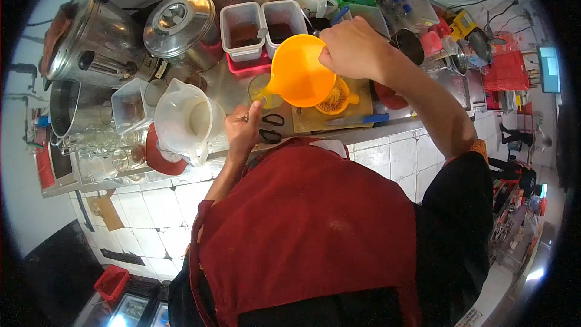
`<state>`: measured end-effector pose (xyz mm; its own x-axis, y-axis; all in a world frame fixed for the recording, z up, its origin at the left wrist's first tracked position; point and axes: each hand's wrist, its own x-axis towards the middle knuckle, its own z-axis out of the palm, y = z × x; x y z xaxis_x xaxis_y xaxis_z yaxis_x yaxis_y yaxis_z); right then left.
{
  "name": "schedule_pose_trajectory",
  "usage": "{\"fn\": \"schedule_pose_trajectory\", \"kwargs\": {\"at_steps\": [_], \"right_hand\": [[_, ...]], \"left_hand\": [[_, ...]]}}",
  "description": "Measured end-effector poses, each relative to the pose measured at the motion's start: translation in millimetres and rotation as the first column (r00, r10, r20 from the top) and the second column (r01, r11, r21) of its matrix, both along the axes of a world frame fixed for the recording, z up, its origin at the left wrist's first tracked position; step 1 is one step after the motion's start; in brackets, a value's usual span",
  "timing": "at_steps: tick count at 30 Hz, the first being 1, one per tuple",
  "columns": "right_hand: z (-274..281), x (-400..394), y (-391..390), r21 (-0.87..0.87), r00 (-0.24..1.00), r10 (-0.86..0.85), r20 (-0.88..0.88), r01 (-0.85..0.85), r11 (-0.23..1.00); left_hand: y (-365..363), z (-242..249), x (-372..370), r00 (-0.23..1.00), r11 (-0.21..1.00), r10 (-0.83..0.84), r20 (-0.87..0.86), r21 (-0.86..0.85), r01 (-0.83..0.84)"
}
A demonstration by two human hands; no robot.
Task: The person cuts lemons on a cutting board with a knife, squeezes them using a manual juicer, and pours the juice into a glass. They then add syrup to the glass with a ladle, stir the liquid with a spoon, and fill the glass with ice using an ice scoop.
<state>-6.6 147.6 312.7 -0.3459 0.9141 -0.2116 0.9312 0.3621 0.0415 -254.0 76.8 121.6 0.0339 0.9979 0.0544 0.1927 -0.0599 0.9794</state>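
Right of the glass (256, 86), the yellow jug (299, 74) tilts, spout toward it; the right hand (356, 48) clamps the jug's opposite side. The left hand (242, 132) is nearer the glass, its grip unclear.

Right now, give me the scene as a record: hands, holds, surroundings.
right hand: grips the orange jug
jug pose: tilted, spout toward a glass
left hand: fingers curled, near the glass; exact hold unclear
cutting board: bears an orange juicer and a blue-handled knife
person's left: clear pitcher on the counter side
far side: two plastic tubs with dark contents
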Motion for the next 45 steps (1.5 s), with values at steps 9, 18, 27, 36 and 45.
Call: {"fn": "schedule_pose_trajectory", "kwargs": {"at_steps": [9, 18, 27, 36, 45], "right_hand": [[28, -40, 12, 0.006, 0.966, 0.201, 0.163, -0.205, 0.979], [30, -144, -4, -0.078, 0.866, 0.227, 0.446, -0.215, 0.974], [-29, -114, -7, 0.041, 0.962, 0.064, 0.267, -0.078, 0.996], [-209, 52, -73, -0.368, 0.313, -0.477, -0.821, 0.348, 0.862], [-253, -35, -54, -0.320, 0.563, -0.448, -0.695, 0.315, 0.893]], "left_hand": [[5, -5, 2, 0.999, 0.999, 0.033, 0.040, -0.018, -0.032], [4, -7, 0, 0.999, 0.999, 0.034, 0.023, 0.017, -0.034], [-6, -45, -14, 0.996, 0.984, 0.094, -0.004, -0.153, -0.094], [-28, -36, -40, 0.955, 0.983, 0.148, 0.258, -0.146, -0.113], [-32, 14, -39, 0.875, 0.978, 0.200, 0.440, -0.139, -0.153]]}}
